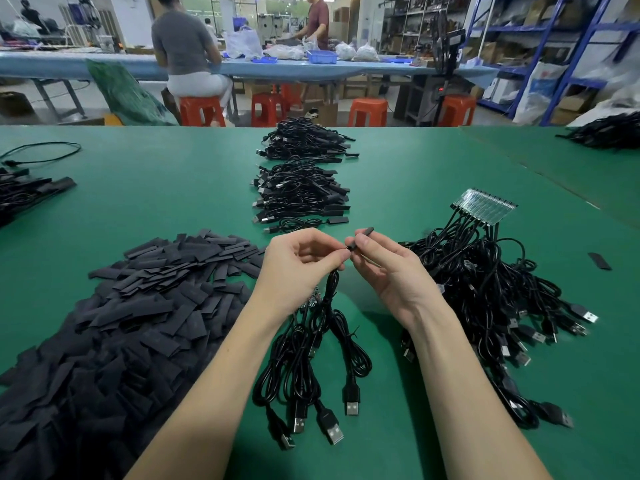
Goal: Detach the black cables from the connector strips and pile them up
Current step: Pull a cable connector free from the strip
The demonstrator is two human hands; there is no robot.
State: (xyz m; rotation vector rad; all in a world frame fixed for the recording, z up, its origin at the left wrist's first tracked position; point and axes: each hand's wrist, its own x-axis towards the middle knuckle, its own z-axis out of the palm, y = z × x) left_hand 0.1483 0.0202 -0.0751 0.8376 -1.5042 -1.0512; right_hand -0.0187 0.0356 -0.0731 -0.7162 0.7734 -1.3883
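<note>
My left hand [299, 263] pinches the upper ends of several black USB cables [311, 362], which hang from it down to the green table [156, 188]. My right hand [388, 268] grips a short black sleeve [362, 237] close to the left fingertips. A connector strip [485, 206] with several black cables attached lies to the right, atop a tangle of cables [491, 292]. Two piles of coiled black cables [301, 194] sit further ahead in the middle.
A big heap of flat black sleeves [114, 327] covers the near left. More cable bundles lie at the far left edge [24, 195] and far right [606, 131]. One loose sleeve [600, 261] lies at the right. Two persons work at a blue bench beyond the table.
</note>
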